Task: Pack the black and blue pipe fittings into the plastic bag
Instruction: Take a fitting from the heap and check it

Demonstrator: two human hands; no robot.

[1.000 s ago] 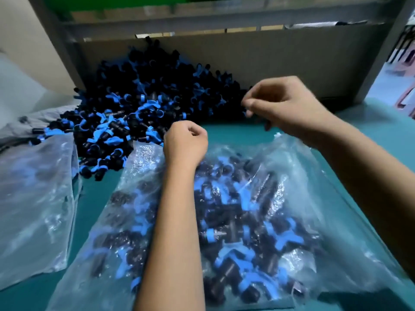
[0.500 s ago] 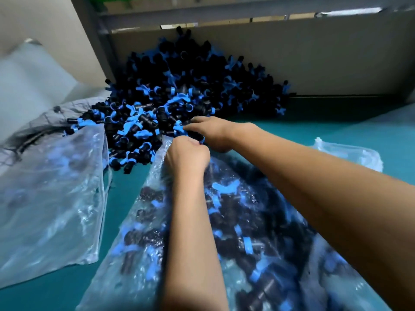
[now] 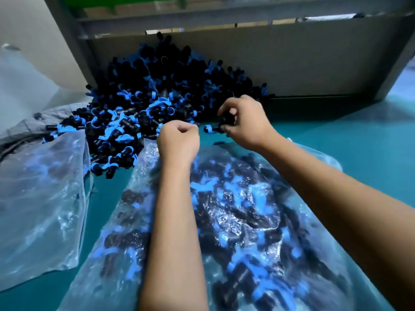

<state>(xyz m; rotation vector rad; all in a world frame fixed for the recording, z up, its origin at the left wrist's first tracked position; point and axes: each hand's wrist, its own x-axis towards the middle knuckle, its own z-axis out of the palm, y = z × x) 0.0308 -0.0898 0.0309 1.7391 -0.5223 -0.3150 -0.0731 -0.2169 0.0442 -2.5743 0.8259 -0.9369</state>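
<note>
A big heap of black and blue pipe fittings (image 3: pixel 143 104) lies against the back panel. In front of it a clear plastic bag (image 3: pixel 235 221) lies on the teal table, holding many fittings. My left hand (image 3: pixel 178 142) is curled at the bag's mouth, gripping its upper edge. My right hand (image 3: pixel 244 121) is just above the bag's opening, to the right of the heap, and grips black and blue fittings (image 3: pixel 213 128), one poking out to the left of its fingers.
A second clear plastic bag (image 3: pixel 40 203) lies at the left, partly over a grey cloth (image 3: pixel 31 124). A brown board (image 3: pixel 292 61) in a grey frame closes off the back. The teal table (image 3: pixel 359 140) stretches to the right.
My right hand has pulled back to the right from the heap's front, now holding fittings near the bag's mouth. My left hand stays at the bag's edge.
</note>
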